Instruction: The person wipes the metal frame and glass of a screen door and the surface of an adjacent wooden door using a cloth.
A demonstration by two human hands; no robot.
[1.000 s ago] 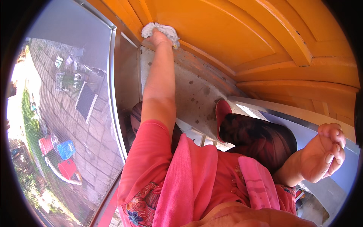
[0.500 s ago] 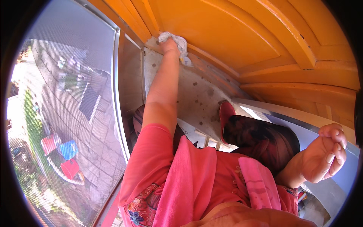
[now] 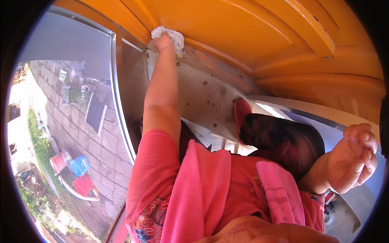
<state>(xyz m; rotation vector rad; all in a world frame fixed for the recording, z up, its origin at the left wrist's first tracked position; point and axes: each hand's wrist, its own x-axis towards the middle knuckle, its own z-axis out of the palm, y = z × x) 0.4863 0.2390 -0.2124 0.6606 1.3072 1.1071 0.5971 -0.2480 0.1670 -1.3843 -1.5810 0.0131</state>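
My left arm reaches forward to the foot of an orange wooden panel. At the corner there, my left hand is closed on a crumpled white cloth, pressed low against the panel above a grey spotted ledge. What lies under the cloth is hidden. My right hand hangs in the air at the right beside my bent knee, palm partly turned up. Its fingers are loosely curled, with nothing visible in them.
A framed mesh screen stands close along my left. Through it show paving, grass, a blue basket and a red bucket. My red shoe rests on the ledge. A pink towel hangs over my chest.
My left hand has slid a little left with the white cloth, nearer the corner. The whole view has shifted slightly. My right hand stays raised by the knee, its fingers still curled.
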